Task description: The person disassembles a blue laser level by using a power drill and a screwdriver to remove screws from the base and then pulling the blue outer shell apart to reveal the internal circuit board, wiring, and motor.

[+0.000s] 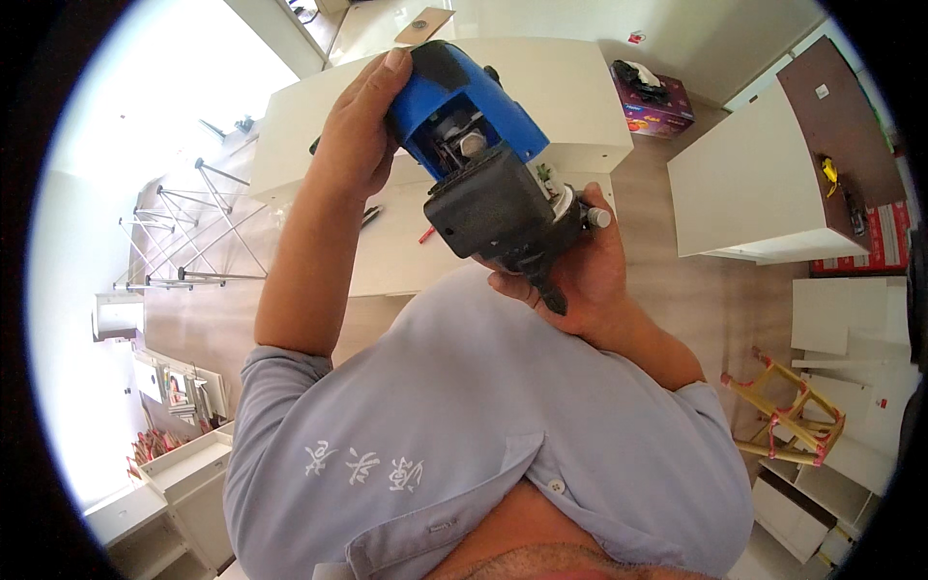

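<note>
Both hands are closed on the blue and black power tool [483, 164], held up over the white counter [580, 97]: left hand [358, 135] wraps the blue housing, right hand [580, 271] grips the black base, seemingly mid-adjustment, with no cutting begun.

- White cabinet panel [580, 87] lying flat on the floor
- White cabinet with a brown top [754, 184] to the right
- Purple cardboard box [652, 101] holding dark items
- Small yellow wooden stool [788, 411], tipped over
- Metal folding frame [193, 232] on the left
- Red pencil [426, 234] on the panel
</note>
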### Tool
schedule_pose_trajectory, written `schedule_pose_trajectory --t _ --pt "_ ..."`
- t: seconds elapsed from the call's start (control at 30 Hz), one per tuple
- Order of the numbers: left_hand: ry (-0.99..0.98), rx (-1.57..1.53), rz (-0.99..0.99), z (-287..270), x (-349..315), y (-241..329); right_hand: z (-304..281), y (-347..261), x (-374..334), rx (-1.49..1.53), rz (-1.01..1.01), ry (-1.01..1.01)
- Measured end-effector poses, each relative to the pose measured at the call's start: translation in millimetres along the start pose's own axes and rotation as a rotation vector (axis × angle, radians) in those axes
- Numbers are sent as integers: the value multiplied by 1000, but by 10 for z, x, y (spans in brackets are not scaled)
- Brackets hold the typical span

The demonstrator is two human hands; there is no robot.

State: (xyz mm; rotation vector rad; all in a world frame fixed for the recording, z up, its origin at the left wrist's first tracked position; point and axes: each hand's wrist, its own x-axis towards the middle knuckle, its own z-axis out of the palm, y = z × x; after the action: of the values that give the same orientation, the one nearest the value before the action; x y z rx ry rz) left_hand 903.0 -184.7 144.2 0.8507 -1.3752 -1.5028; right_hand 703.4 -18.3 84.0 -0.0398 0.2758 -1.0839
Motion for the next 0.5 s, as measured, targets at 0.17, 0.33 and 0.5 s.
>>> schedule_pose_trajectory --t 0.17,0.33,0.5 --pt "80 43 -9 39 30 73 114 -6 10 2 -40 -40" --pt "81 -15 13 -58 262 93 239 -38 39 -74 -105 -132" --pt "70 -78 -25 -140 434 108 367 -95 52 -57 -142 -150"
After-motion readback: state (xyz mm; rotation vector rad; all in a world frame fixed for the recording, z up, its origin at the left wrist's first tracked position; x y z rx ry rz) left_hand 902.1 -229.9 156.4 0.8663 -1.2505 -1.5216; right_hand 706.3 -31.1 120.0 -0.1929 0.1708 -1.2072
